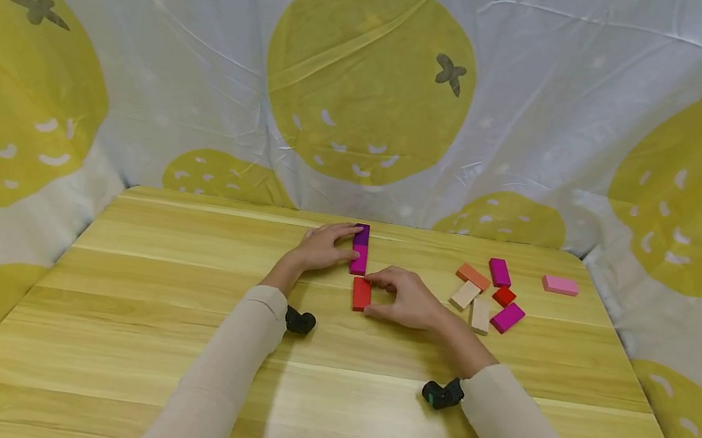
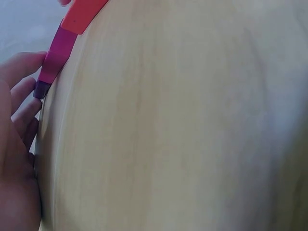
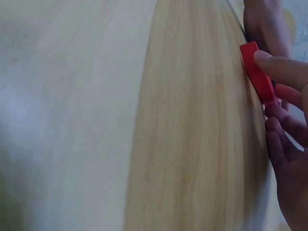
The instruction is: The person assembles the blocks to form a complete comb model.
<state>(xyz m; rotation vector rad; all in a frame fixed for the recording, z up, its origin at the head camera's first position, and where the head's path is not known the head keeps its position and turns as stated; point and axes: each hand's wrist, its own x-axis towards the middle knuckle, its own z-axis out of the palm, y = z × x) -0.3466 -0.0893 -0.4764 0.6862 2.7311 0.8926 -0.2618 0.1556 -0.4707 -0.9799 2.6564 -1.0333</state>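
Observation:
A purple block (image 1: 361, 234) and a magenta block (image 1: 359, 260) lie end to end in a line at the back middle of the table. From their left side, my left hand (image 1: 320, 246) touches them with extended fingers, the thumb at the magenta block and the fingertips by the purple one. Just in front of the magenta block, the red block (image 1: 361, 295) continues the line. My right hand (image 1: 410, 300) pinches it between thumb and fingers from the right. In the right wrist view, the thumb presses the side of the red block (image 3: 259, 72).
To the right lies a loose group: an orange block (image 1: 474, 275), two pale wooden blocks (image 1: 479, 317), a small red block (image 1: 504, 296) and two magenta blocks (image 1: 507, 318). Farther right is a pink block (image 1: 560, 285). A patterned cloth (image 1: 208, 74) hangs behind the table (image 1: 132, 337).

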